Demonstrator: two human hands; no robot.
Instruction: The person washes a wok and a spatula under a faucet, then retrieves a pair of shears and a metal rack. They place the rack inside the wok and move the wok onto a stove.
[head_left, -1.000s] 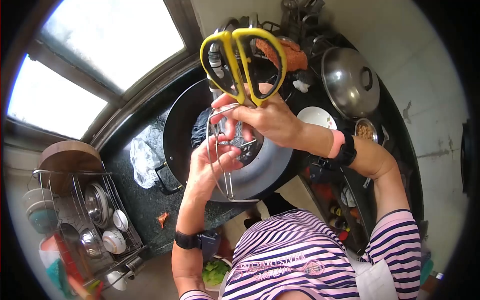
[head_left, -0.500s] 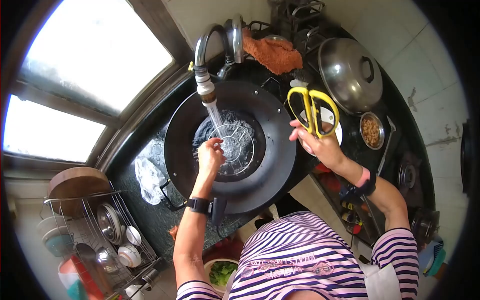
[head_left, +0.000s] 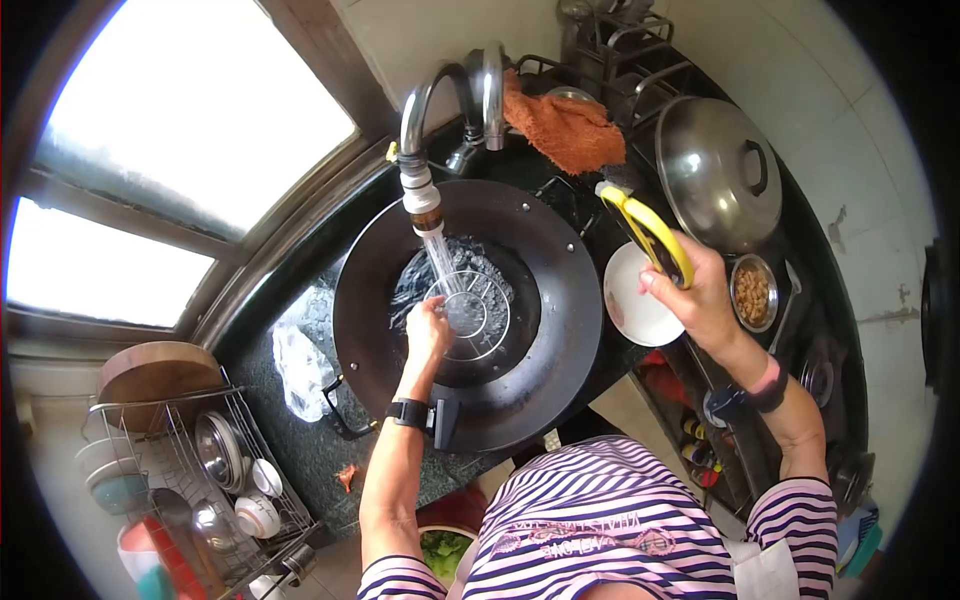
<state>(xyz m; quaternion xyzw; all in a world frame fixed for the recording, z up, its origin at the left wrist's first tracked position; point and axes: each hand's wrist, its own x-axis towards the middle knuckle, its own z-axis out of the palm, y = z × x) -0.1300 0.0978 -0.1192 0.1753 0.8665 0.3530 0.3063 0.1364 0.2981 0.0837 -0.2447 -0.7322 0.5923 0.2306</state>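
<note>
The left hand [head_left: 428,332] grips a round wire rack [head_left: 470,315] under the running tap [head_left: 420,190], inside the black wok [head_left: 470,310] — rinsing looks underway, not finished. The right hand [head_left: 700,295] has its fingers closed on yellow scissors [head_left: 650,232], held above the white plate [head_left: 635,310] on the desk — apparently unwashed.

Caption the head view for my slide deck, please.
Left hand rinses wire rack in wok under tap; right hand holds scissors.

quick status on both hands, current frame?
Left hand: closed on the round wire rack, under the tap stream in the wok.
Right hand: closed on the yellow scissors.
</note>
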